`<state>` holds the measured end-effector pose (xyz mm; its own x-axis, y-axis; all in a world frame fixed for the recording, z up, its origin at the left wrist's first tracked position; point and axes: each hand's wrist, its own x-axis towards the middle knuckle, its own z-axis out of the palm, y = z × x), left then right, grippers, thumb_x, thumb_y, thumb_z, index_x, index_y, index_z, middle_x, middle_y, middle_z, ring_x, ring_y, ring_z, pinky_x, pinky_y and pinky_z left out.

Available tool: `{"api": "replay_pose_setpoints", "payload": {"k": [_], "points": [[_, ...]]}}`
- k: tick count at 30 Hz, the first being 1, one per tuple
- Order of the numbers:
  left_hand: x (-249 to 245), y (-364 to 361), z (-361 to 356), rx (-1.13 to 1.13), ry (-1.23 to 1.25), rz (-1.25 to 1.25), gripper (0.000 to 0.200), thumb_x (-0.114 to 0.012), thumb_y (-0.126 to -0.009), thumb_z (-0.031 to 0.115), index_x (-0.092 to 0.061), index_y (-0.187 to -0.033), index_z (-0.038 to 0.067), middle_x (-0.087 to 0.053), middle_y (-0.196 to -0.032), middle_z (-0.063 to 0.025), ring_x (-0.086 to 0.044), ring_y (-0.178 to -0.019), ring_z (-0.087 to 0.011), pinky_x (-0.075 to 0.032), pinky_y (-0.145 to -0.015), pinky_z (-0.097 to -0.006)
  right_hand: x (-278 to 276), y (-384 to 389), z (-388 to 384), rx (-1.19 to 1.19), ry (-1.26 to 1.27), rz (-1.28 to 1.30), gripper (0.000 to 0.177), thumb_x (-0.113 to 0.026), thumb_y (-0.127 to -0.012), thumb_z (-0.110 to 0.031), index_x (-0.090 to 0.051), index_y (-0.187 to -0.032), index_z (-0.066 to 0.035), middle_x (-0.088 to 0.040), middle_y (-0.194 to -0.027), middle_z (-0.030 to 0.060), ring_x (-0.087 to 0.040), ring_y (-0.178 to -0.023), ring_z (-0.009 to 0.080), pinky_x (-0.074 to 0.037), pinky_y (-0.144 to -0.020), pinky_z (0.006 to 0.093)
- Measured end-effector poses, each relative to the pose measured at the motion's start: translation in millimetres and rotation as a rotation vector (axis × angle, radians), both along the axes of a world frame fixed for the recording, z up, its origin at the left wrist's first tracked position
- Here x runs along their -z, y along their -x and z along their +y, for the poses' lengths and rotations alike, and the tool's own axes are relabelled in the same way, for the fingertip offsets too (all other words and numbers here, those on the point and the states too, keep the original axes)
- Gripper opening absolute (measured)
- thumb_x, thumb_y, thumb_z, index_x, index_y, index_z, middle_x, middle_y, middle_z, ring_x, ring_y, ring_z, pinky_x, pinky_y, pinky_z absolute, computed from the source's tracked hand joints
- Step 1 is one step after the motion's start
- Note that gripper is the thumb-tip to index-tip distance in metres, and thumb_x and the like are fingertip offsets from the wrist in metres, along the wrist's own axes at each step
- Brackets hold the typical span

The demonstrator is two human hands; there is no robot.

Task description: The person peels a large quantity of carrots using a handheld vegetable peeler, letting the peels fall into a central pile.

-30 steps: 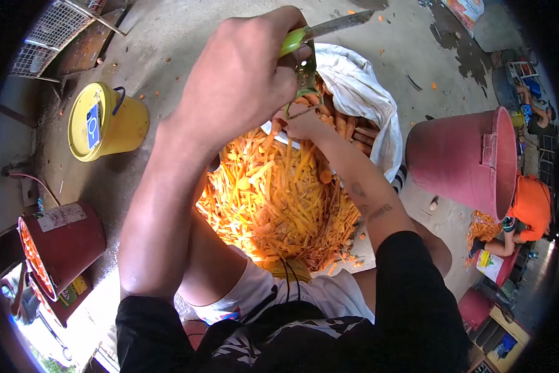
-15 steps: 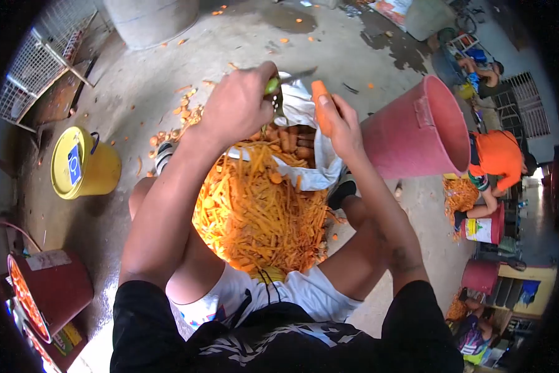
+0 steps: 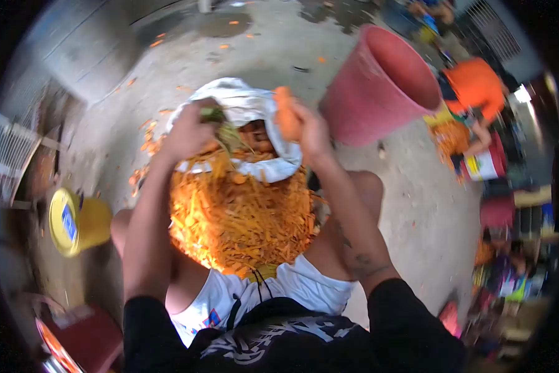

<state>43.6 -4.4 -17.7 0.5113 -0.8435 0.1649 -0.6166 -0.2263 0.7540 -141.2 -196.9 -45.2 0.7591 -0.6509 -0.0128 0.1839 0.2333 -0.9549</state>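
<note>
My left hand point(image 3: 189, 132) is closed around a green-handled tool point(image 3: 213, 116), blurred, over the left side of a white sack point(image 3: 236, 99). Whole carrots point(image 3: 257, 138) show in the sack's mouth. In my right hand point(image 3: 311, 132) an orange carrot point(image 3: 285, 115) points upward at the sack's right edge, gripped by closed fingers. A large heap of orange peelings point(image 3: 242, 214) lies between my legs, below the sack.
A tall pink bucket point(image 3: 379, 87) stands right of the sack. At the left are a yellow bucket point(image 3: 90, 221) and a dark red tub point(image 3: 87, 336). A person in an orange shirt point(image 3: 476, 87) bends over at the right. Peel scraps dot the floor.
The view has turned, shifting the pink bucket and sack leftward. Both hands have moved lower and left in view, still holding the tool and carrot. The tool's blade no longer shows clearly.
</note>
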Motion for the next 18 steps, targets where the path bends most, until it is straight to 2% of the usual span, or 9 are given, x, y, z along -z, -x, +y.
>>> {"api": "replay_pose_setpoints", "payload": {"k": [1,2,3,5,11,13,15,16,18], "points": [[-30.2,14.8,-0.8,-0.083,0.07,0.083,0.023,-0.068,-0.089,0.016,-0.066,-0.1,-0.004,-0.069,-0.087,-0.0134,-0.067,-0.084,-0.0243,-0.053,-0.079,-0.0387,0.4,3.6,-2.3,0.039,-0.064,0.036,0.035,-0.052,-0.104,-0.032,-0.059,-0.124,-0.003,-0.066,-0.103,0.0084,-0.066,-0.085,0.0167,-0.055,-0.078,0.0319],[-9.3,-10.2,-6.4,-0.005,0.163,0.283,0.014,-0.067,-0.094,0.014,-0.066,-0.095,0.001,-0.063,-0.081,-0.0024,-0.058,-0.079,-0.0127,-0.049,-0.072,-0.0317,-2.3,3.1,-3.4,0.067,-0.064,0.089,0.034,-0.052,-0.104,-0.029,-0.055,-0.126,-0.004,-0.065,-0.102,0.0076,-0.066,-0.083,0.018,-0.056,-0.079,0.0336],[-17.8,-5.1,-8.8,-0.037,0.259,0.37,0.01,-0.068,-0.096,0.016,-0.067,-0.096,0.005,-0.063,-0.081,0.0034,-0.054,-0.071,-0.0077,-0.044,-0.063,-0.0266,12.7,-0.4,-11.3,0.046,-0.112,0.04,0.035,-0.052,-0.103,-0.028,-0.051,-0.129,-0.004,-0.064,-0.105,0.0084,-0.065,-0.086,0.0191,-0.056,-0.078,0.0349],[-20.5,-1.6,-14.2,-0.1,0.315,0.485,0.011,-0.068,-0.098,0.019,-0.067,-0.101,0.008,-0.059,-0.077,0.007,-0.043,-0.059,-0.0011,-0.031,-0.051,-0.0213,3.6,3.6,-4.1,-0.016,-0.134,0.006,0.033,-0.052,-0.102,-0.027,-0.051,-0.126,-0.004,-0.06,-0.109,0.0105,-0.062,-0.094,0.0184,-0.054,-0.08,0.0338],[-24.5,32.9,-35.9,0.002,0.325,0.59,0.011,-0.068,-0.099,0.017,-0.067,-0.099,0.006,-0.057,-0.074,0.0066,-0.042,-0.057,-0.0013,-0.03,-0.049,-0.0215,21.7,-11.9,3.6,0.053,-0.206,-0.019,0.03,-0.049,-0.1,-0.023,-0.052,-0.123,-0.003,-0.058,-0.111,0.0093,-0.057,-0.1,0.018,-0.048,-0.092,0.0332],[-21.0,40.5,-40.8,0.027,0.401,0.343,0.01,-0.068,-0.099,0.014,-0.067,-0.099,0.004,-0.056,-0.074,0.006,-0.043,-0.058,-0.0019,-0.029,-0.049,-0.0218,15.4,-7.8,4.8,0.031,-0.226,-0.01,0.03,-0.049,-0.099,-0.021,-0.053,-0.123,-0.003,-0.059,-0.111,0.0095,-0.057,-0.102,0.0182,-0.047,-0.094,0.0334],[-20.0,15.9,-38.8,-0.039,0.385,0.422,0.011,-0.07,-0.097,0.017,-0.068,-0.096,0.006,-0.057,-0.073,0.0056,-0.044,-0.058,-0.0024,-0.031,-0.049,-0.0226,9.0,-4.1,9.3,-0.202,-0.189,-0.104,0.025,-0.048,-0.102,-0.016,-0.052,-0.124,-0.007,-0.06,-0.11,0.01,-0.062,-0.1,0.0197,-0.055,-0.086,0.0349],[-8.4,-7.7,-37.9,-0.117,0.403,0.465,0.011,-0.07,-0.097,0.018,-0.068,-0.095,0.007,-0.058,-0.073,0.0057,-0.044,-0.058,-0.0024,-0.031,-0.049,-0.0227,-2.1,-0.8,14.8,-0.223,-0.091,-0.113,0.025,-0.05,-0.1,-0.016,-0.053,-0.123,-0.006,-0.062,-0.106,0.0119,-0.065,-0.093,0.0219,-0.055,-0.079,0.0352],[18.7,-42.6,-36.4,-0.271,0.446,0.508,0.011,-0.071,-0.097,0.02,-0.068,-0.095,0.01,-0.056,-0.073,0.0073,-0.042,-0.056,-0.0028,-0.031,-0.049,-0.0229,-12.7,4.9,16.8,-0.317,-0.307,-0.151,0.026,-0.05,-0.101,-0.018,-0.053,-0.124,-0.007,-0.064,-0.099,0.0143,-0.066,-0.081,0.025,-0.054,-0.07,0.0351]]}}
